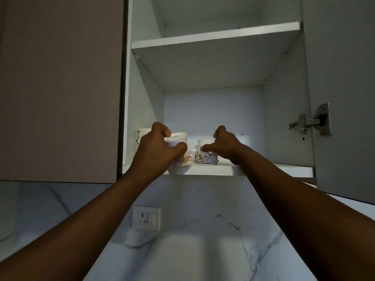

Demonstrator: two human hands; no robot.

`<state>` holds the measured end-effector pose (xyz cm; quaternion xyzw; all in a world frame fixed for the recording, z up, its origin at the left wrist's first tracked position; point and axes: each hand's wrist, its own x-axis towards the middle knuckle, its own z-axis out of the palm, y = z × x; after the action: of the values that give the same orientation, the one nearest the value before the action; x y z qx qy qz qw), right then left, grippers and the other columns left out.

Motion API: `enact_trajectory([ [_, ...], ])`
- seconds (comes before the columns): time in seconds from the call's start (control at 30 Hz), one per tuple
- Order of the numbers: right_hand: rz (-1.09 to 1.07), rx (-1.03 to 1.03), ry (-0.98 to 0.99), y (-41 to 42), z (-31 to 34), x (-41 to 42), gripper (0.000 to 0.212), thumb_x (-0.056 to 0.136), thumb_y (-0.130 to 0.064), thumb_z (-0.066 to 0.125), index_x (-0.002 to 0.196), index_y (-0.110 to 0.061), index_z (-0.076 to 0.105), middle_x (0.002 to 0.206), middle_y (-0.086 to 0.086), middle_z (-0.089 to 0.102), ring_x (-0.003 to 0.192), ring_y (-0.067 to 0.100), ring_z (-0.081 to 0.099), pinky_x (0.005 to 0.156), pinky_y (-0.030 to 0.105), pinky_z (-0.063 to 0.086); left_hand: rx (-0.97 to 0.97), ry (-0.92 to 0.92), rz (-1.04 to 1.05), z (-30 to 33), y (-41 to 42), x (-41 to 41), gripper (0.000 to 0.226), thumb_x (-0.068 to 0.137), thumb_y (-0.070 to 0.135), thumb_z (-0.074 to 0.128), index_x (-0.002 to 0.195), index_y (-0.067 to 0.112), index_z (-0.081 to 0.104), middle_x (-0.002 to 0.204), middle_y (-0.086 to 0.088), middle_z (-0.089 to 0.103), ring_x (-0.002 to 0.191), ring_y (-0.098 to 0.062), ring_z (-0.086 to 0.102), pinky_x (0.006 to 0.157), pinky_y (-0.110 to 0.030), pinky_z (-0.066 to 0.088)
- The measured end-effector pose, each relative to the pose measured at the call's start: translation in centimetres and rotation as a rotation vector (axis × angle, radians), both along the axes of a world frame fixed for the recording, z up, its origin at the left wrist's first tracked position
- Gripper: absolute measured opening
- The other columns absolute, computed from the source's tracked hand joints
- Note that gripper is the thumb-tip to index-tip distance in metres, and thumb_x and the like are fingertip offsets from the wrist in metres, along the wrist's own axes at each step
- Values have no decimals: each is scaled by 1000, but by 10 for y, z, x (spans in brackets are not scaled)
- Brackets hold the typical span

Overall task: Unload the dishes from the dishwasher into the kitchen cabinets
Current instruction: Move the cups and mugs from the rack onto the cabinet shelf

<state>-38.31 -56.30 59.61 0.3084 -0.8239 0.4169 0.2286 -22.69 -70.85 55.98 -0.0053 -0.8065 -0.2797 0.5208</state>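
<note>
- The left hand (157, 148) curls its fingers (162, 129) over the top of a paisley-patterned cup (180, 151), thumb pressed on the cup's side, gripping it on the bottom cabinet shelf (223, 169).
- The right hand (224, 145) holds a floral cup (206, 152), thumb on its near side and fingers (220, 131) curled over its far rim.
- The two cups stand just beside each other, between the hands.
- A third cup (141, 138) stands behind the left fingers, against the cabinet's left wall.
- A bare upper shelf (213, 38) lies above the fingers.
</note>
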Motion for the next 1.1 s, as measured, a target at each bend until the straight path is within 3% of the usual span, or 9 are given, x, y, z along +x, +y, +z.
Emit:
enact_trajectory([
  [0.13,-24,194,-36,-15,13,-22,68,75,-32,79,123,-1,41,117,18,56,99,31,62,82,40,56,-71,-51,42,6,-2,-25,39,75,33,72,102,19,48,95,-1,63,78,-18,61,69,-35,54],
  [0.3,-78,312,57,-18,11,-40,72,82,-36,71,131,1,33,124,21,54,94,26,53,74,31,43,-154,-132,36,15,4,-52,39,77,33,72,103,13,51,97,-4,63,81,-17,58,60,-22,43],
  [0.43,-159,249,107,-11,15,-44,77,84,-43,68,134,2,32,129,25,47,112,36,54,93,41,49,-237,-194,11,18,9,-62,34,80,32,71,104,14,56,101,-5,65,86,-19,60,67,-26,45],
  [0.5,-158,219,96,-8,15,-45,71,83,-36,71,130,1,34,122,24,51,106,36,57,87,40,51,-271,-228,35,18,9,-69,34,82,34,71,107,14,58,106,-6,65,90,-20,60,71,-26,44],
  [0.6,-90,282,76,-8,15,-45,44,84,-18,72,113,3,47,102,22,64,85,32,65,66,32,52,-328,-203,115,19,7,-80,38,80,40,72,109,18,61,112,-6,55,96,-19,56,74,-24,37],
  [0.67,-143,356,150,-9,16,-43,33,84,-10,68,111,4,55,104,21,68,88,31,65,58,24,45,-341,-194,147,20,6,-86,41,80,41,71,113,18,63,112,-6,52,96,-18,54,75,-23,35],
  [0.83,-152,480,236,-9,13,-43,21,91,-6,53,109,4,54,112,21,64,99,34,61,53,16,33,-304,-192,146,15,8,-98,41,84,35,68,119,14,62,121,-10,54,104,-24,56,81,-24,36],
  [1.0,-207,349,278,-5,12,-50,17,86,-4,51,103,-5,55,108,16,62,96,31,60,80,35,51,-279,-154,144,13,8,-99,45,81,39,70,117,15,60,120,-9,55,100,-23,57,79,-24,37],
  [1.1,-233,273,331,-5,11,-46,17,87,-3,49,103,-6,54,106,14,60,92,31,58,79,37,50,-254,-133,142,13,5,-99,45,79,40,73,114,16,60,118,-8,54,97,-21,57,76,-24,37],
])
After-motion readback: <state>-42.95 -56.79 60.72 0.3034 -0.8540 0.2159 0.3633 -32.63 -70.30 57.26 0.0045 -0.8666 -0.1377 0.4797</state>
